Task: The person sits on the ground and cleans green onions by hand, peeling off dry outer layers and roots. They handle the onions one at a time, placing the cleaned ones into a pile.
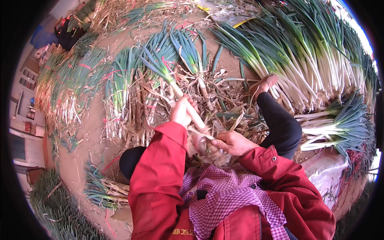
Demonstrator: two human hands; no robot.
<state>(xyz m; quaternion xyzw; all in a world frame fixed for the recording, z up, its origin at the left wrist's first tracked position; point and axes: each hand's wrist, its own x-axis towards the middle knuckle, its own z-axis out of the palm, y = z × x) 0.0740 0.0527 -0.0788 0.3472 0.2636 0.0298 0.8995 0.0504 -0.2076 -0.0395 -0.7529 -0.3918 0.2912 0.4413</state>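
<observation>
My left hand (181, 111) is closed around the pale stem of a long green onion (194, 116), whose green leaves point up and to the left. My right hand (232, 142) is beside its root end, thumb and fingers pinching a strip of dry outer leaf (201, 134). Below the root end, something blurred and pale lies over my lap; what it is I cannot tell. Dry husks and peeled leaves (219, 87) are heaped in front of me, with a leafy onion bunch (187, 55) just beyond them.
Long green onions with white stems (324, 72) lie in a large row at the upper right, a smaller pile (336, 129) below it. Tied bundles (120, 90) stand to the left. A white woven sack (325, 171) lies at the right. My bent leg (280, 123) borders the husks.
</observation>
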